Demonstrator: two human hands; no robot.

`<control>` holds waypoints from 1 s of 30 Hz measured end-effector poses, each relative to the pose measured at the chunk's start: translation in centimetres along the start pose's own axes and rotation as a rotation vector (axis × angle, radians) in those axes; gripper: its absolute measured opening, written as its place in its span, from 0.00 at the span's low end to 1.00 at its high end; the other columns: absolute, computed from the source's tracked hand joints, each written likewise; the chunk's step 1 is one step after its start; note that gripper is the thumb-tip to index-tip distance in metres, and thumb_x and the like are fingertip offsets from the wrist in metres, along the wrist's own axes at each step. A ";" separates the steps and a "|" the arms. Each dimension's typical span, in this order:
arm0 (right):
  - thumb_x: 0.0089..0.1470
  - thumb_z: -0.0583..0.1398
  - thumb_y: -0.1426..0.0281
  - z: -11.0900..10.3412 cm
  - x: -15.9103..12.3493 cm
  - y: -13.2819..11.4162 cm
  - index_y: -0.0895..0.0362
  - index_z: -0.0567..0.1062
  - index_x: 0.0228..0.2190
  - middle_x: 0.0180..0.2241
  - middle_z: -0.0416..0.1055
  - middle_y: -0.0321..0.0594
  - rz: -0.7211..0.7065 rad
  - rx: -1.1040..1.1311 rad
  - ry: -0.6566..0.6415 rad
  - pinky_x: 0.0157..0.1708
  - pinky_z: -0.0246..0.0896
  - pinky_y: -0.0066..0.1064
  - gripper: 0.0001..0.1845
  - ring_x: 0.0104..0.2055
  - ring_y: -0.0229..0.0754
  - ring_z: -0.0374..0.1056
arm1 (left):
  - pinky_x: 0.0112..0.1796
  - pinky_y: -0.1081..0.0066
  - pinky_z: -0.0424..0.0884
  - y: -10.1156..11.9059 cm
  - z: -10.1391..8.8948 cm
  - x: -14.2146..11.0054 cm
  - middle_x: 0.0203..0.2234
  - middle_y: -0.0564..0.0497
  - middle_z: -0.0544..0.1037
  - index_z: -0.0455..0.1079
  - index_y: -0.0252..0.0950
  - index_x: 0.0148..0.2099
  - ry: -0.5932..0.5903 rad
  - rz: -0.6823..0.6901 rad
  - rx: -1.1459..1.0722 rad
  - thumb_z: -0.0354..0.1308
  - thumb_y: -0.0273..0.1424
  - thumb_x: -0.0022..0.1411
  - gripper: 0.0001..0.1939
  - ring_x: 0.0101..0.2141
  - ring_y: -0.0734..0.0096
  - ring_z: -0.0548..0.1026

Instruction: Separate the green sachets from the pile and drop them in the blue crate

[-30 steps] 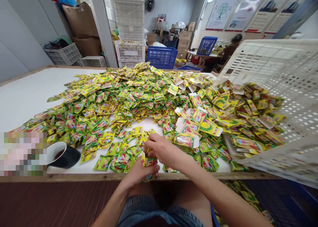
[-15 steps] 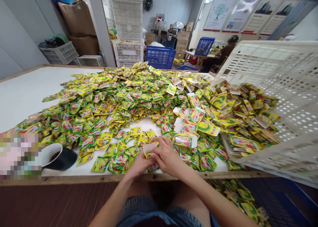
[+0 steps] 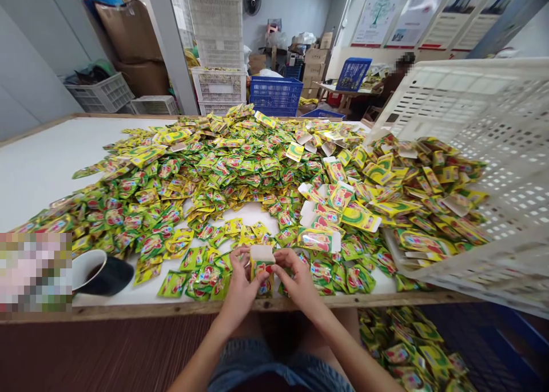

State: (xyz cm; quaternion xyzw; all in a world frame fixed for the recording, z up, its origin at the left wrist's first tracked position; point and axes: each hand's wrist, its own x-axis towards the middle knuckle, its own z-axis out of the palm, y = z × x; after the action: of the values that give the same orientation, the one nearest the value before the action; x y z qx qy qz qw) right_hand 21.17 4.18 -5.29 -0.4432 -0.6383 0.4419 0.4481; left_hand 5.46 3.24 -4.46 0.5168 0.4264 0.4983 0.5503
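Observation:
A small yellow-green carton (image 3: 262,265) stands upright at the table's front edge, its white top flap folded over. My left hand (image 3: 241,286) grips its left side and my right hand (image 3: 297,282) grips its right side, fingers curled on it. Around them lie heaps of green and yellow sachets (image 3: 206,174) spread over the white table (image 3: 38,169). Flat unfolded cartons (image 3: 338,209) lie just beyond my right hand.
A tilted white plastic crate (image 3: 493,169) at the right spills cartons onto the table. A dark cup (image 3: 100,272) sits at the front left. More sachets fill a blue bin (image 3: 412,352) below the table. Stacked crates, boxes and a seated person are at the back.
My hands moved apart from a bunched grip to either side of the carton, which now stands upright with its top flap folded down.

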 end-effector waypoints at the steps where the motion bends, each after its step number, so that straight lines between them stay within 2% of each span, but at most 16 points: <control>1: 0.60 0.54 0.64 -0.1 0.0 0.0 0.64 0.63 0.45 0.40 0.62 0.42 -0.019 -0.028 -0.012 0.44 0.60 0.22 0.16 0.42 0.31 0.61 | 0.49 0.68 0.62 -0.2 -0.1 -0.1 0.51 0.42 0.60 0.43 0.36 0.52 0.007 0.008 0.058 0.55 0.35 0.60 0.26 0.51 0.67 0.64; 5: 0.61 0.54 0.68 -0.6 0.6 -0.9 0.60 0.69 0.41 0.39 0.63 0.36 -0.128 -0.207 -0.056 0.43 0.56 0.19 0.10 0.42 0.28 0.60 | 0.45 0.72 0.62 -0.3 -1.0 0.0 0.41 0.46 0.67 0.57 0.32 0.47 -0.052 0.032 0.322 0.50 0.39 0.63 0.16 0.43 0.72 0.67; 8: 0.61 0.54 0.69 -0.6 1.3 -1.7 0.60 0.71 0.35 0.38 0.63 0.34 -0.203 -0.267 -0.065 0.43 0.54 0.20 0.08 0.42 0.28 0.60 | 0.51 0.71 0.57 0.0 -1.6 0.3 0.42 0.47 0.67 0.66 0.32 0.42 -0.014 0.120 0.467 0.47 0.38 0.66 0.14 0.47 0.72 0.64; 10: 0.60 0.54 0.70 -0.5 1.6 -1.8 0.61 0.70 0.36 0.37 0.63 0.35 -0.204 -0.242 -0.052 0.42 0.55 0.19 0.07 0.42 0.27 0.60 | 0.54 0.69 0.56 0.1 -1.7 0.4 0.46 0.46 0.67 0.65 0.32 0.42 0.019 0.156 0.439 0.47 0.36 0.66 0.12 0.51 0.71 0.62; 12: 0.60 0.55 0.70 -0.3 1.8 -1.7 0.60 0.66 0.42 0.36 0.64 0.35 -0.161 -0.195 -0.021 0.41 0.56 0.19 0.09 0.40 0.27 0.61 | 0.51 0.69 0.60 0.2 -1.6 0.3 0.48 0.45 0.66 0.57 0.34 0.49 0.050 0.135 0.283 0.48 0.34 0.66 0.12 0.50 0.71 0.64; 14: 0.60 0.54 0.70 -0.2 1.7 -1.6 0.60 0.66 0.44 0.37 0.64 0.35 -0.167 -0.185 -0.017 0.42 0.57 0.20 0.10 0.40 0.27 0.61 | 0.49 0.69 0.63 0.3 -1.6 0.1 0.49 0.44 0.65 0.52 0.34 0.52 0.057 0.117 0.208 0.48 0.34 0.66 0.15 0.49 0.73 0.66; 19: 0.59 0.56 0.68 -0.3 1.2 -2.1 0.59 0.71 0.37 0.40 0.63 0.34 -0.256 -0.250 -0.052 0.47 0.56 0.20 0.08 0.46 0.28 0.60 | 0.53 0.71 0.61 1.1 -1.7 -0.2 0.45 0.47 0.70 0.68 0.32 0.44 -0.017 0.170 0.418 0.50 0.35 0.64 0.12 0.49 0.73 0.66; 24: 0.60 0.56 0.66 0.2 1.3 -2.3 0.58 0.71 0.38 0.37 0.64 0.33 -0.195 -0.284 0.003 0.41 0.56 0.19 0.09 0.40 0.27 0.61 | 0.46 0.73 0.65 1.8 -1.6 0.1 0.41 0.49 0.71 0.68 0.33 0.45 0.024 0.077 0.372 0.52 0.37 0.63 0.14 0.43 0.74 0.69; 27: 0.59 0.55 0.64 0.3 1.6 -2.5 0.59 0.71 0.38 0.34 0.65 0.34 -0.131 -0.293 -0.011 0.35 0.55 0.20 0.11 0.35 0.27 0.61 | 0.40 0.74 0.66 2.1 -1.2 0.6 0.37 0.49 0.72 0.68 0.32 0.44 0.061 0.027 0.365 0.54 0.39 0.61 0.16 0.37 0.74 0.70; 30: 0.59 0.55 0.64 0.2 1.7 -2.8 0.61 0.71 0.37 0.31 0.64 0.34 -0.091 -0.265 -0.024 0.32 0.54 0.20 0.12 0.32 0.27 0.60 | 0.39 0.74 0.66 2.1 -1.0 1.0 0.35 0.48 0.72 0.69 0.31 0.42 0.065 0.018 0.307 0.55 0.39 0.60 0.15 0.35 0.74 0.70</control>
State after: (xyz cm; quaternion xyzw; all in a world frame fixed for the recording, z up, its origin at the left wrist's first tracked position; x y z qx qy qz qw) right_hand 20.12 5.13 -2.38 -0.4637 -0.7158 0.3381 0.3979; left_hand 4.38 4.27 -2.47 0.5823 0.5106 0.4484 0.4462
